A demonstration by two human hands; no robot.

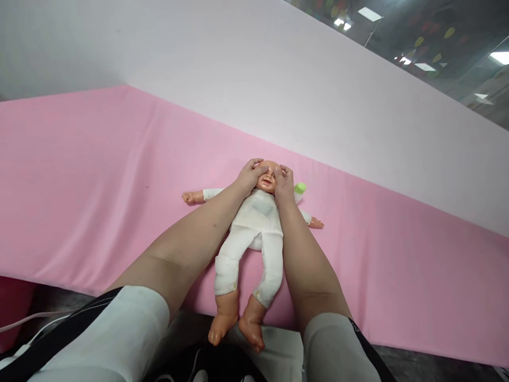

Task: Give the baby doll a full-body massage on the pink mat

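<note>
A baby doll (pixel 259 212) in a white cloth suit lies on its back on the pink cloth, arms spread and feet toward me. Its bare feet hang past the near edge. My left hand (pixel 251 178) cups one side of the doll's head, and my right hand (pixel 283 183) holds the other side. Both thumbs rest on the face near the eyes, while the other fingers curl around the head. Partly hidden behind my right hand is a small white item with a light green top (pixel 300 188), perhaps a feeding bottle.
Pink cloth (pixel 397 265) covers the long surface. A white wall (pixel 238 69) rises behind it, with a dark window (pixel 417 48) reflecting lights at upper right. Below the near edge are a white cable (pixel 35 315) and a white block-like thing (pixel 282 350).
</note>
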